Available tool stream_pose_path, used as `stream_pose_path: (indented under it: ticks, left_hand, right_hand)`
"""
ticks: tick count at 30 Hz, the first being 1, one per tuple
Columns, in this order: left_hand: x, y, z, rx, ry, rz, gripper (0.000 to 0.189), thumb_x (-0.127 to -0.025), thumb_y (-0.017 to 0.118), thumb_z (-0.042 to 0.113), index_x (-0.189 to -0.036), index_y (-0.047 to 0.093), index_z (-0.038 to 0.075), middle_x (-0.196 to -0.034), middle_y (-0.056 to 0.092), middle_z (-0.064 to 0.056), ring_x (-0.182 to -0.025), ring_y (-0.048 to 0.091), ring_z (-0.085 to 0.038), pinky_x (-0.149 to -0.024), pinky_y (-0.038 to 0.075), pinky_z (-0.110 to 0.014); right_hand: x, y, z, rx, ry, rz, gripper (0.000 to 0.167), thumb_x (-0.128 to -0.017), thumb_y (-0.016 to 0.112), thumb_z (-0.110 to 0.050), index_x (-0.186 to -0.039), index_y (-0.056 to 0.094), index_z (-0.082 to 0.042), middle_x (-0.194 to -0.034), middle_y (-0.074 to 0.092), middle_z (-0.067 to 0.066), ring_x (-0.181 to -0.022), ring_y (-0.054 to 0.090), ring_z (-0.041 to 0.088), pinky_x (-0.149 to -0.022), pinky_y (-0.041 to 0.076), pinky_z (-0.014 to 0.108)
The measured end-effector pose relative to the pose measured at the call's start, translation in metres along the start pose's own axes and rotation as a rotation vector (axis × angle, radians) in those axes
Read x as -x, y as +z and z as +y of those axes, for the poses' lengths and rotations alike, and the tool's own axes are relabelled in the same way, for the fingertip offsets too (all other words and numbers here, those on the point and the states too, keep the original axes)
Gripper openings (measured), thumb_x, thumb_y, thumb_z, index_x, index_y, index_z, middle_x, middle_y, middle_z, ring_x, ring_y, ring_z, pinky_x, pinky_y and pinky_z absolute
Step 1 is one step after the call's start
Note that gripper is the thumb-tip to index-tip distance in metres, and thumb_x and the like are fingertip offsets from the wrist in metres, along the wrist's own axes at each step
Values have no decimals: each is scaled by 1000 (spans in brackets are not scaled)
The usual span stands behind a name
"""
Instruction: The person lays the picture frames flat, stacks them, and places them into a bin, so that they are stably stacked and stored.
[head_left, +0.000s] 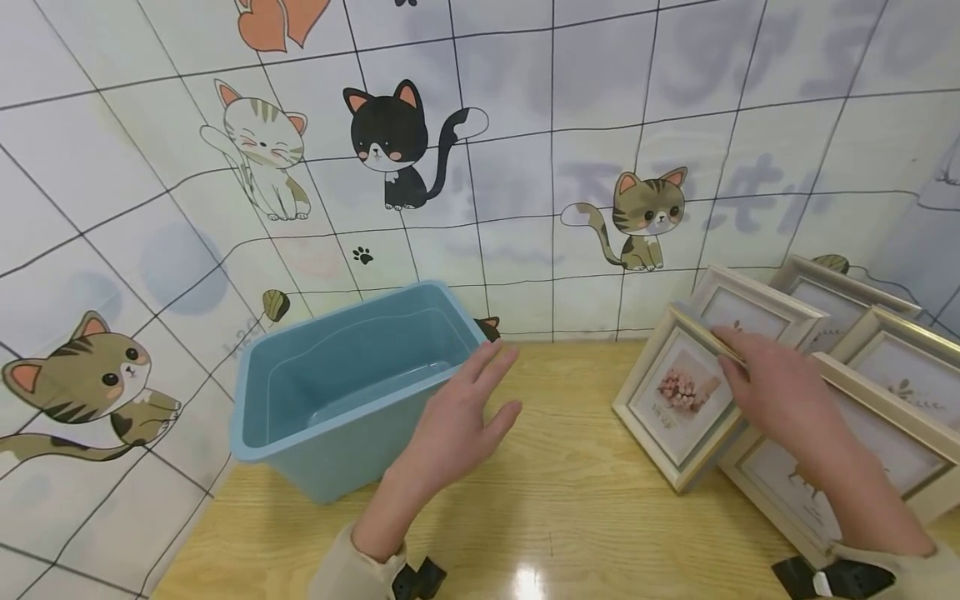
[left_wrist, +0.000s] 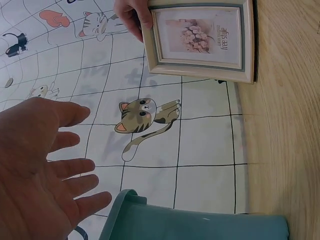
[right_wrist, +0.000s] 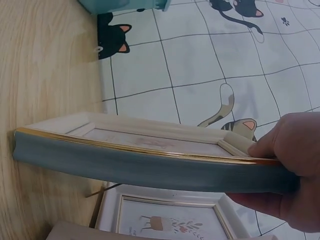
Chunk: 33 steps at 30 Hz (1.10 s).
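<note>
Pink-flower picture frame (head_left: pixel 681 396) tilted at the worktop (head_left: pixel 570 467) beside the other frames (head_left: pixel 892 437), the right hand's grip (head_left: pixel 776 383) pinching its upper edge, presumably to steady it, while the left hand (head_left: pixel 463 421) hovers by the blue bin (head_left: pixel 341 458), fingers loose, holding nothing.

A bin (head_left: pixel 352 454) stands at the worktop (head_left: pixel 555 508)'s back left corner; picture frames (head_left: pixel 678 396) gather toward its right side, before the wall (head_left: pixel 525 183).
</note>
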<state>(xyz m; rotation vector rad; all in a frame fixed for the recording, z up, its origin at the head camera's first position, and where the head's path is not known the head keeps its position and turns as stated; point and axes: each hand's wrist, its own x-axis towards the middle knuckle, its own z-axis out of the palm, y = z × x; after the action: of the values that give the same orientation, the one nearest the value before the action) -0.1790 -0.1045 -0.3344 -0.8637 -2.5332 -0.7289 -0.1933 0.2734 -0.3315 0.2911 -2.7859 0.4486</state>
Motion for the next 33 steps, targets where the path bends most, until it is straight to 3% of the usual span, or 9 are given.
stream_pose_path:
  ticks: [3, 5, 7, 11, 15, 19, 21, 26, 33]
  left_hand:
    - [1, 2, 1, 58, 25, -19, 59, -102, 67, 22, -156, 44, 12, -160, 40, -11, -82, 69, -19, -57, 45, -31]
    - [2, 3, 2, 92, 30, -44, 60, -103, 65, 22, -157, 42, 13, -161, 39, -9, -55, 55, -11, -55, 42, -28]
    - [3, 5, 4, 116, 35, -68, 61, -103, 64, 24, -158, 40, 15, -161, 38, -6, -46, 44, -8, -55, 41, -28]
    - [3, 9, 6, 157, 66, -91, 60, -104, 62, 25, -159, 39, 15, -161, 39, -6, -85, 68, -15, -79, 54, -38]
    - [2, 15, 4, 238, 105, -85, 57, -105, 61, 23, -158, 41, 12, -159, 41, -7, -140, 47, -26, -106, 45, -47]
    - [4, 21, 0, 305, 147, -78, 54, -106, 60, 20, -156, 43, 11, -157, 44, -8, -144, 41, -23, -112, 39, -46]
    - [6, 25, -1, 320, 165, -76, 54, -106, 59, 19, -156, 43, 11, -156, 45, -8, -144, 41, -23, -113, 38, -46]
    - [5, 35, 1, 375, 180, -79, 55, -107, 57, 19, -158, 40, 10, -158, 43, -9, -146, 39, -25, -115, 35, -48]
    - [0, 49, 7, 567, 217, -65, 57, -107, 54, 11, -160, 33, 5, -159, 42, -11, -144, 42, -23, -112, 40, -40]
  right_hand:
    - [3, 2, -1, -12, -16, -5, 46, -104, 57, -7, -146, 47, 7, -130, 55, 39, -90, 62, 46, -67, 47, 59]
    - [7, 3, -1, -36, -40, -1, 46, -104, 58, -7, -147, 48, 5, -132, 55, 38, -99, 61, 51, -72, 47, 64]
    - [10, 5, -2, -74, -71, 18, 45, -103, 59, -6, -147, 50, 2, -132, 56, 36, -105, 60, 52, -75, 47, 65]
    - [19, 7, -3, -163, -134, 66, 44, -101, 62, -3, -144, 55, -3, -133, 59, 31, -113, 57, 54, -82, 46, 70]
    - [27, 9, -5, -245, -171, 68, 46, -100, 63, -1, -146, 56, -8, -137, 58, 28, -118, 55, 53, -89, 50, 63]
    - [33, 12, -8, -328, -189, 49, 48, -102, 62, -5, -148, 56, -17, -144, 54, 26, -128, 50, 52, -99, 42, 16]
    - [36, 14, -11, -371, -193, 41, 48, -103, 62, -7, -148, 56, -22, -146, 55, 21, -137, 47, 36, -93, 28, 1]
    - [43, 11, -20, -460, -220, 31, 48, -103, 61, -5, -147, 57, -23, -145, 58, -7, -129, 42, -10, -94, 34, 4]
    - [50, 6, -29, -598, -220, -31, 47, -103, 58, -1, -148, 56, -14, -143, 54, -20, -112, 60, -1, -84, 49, 15]
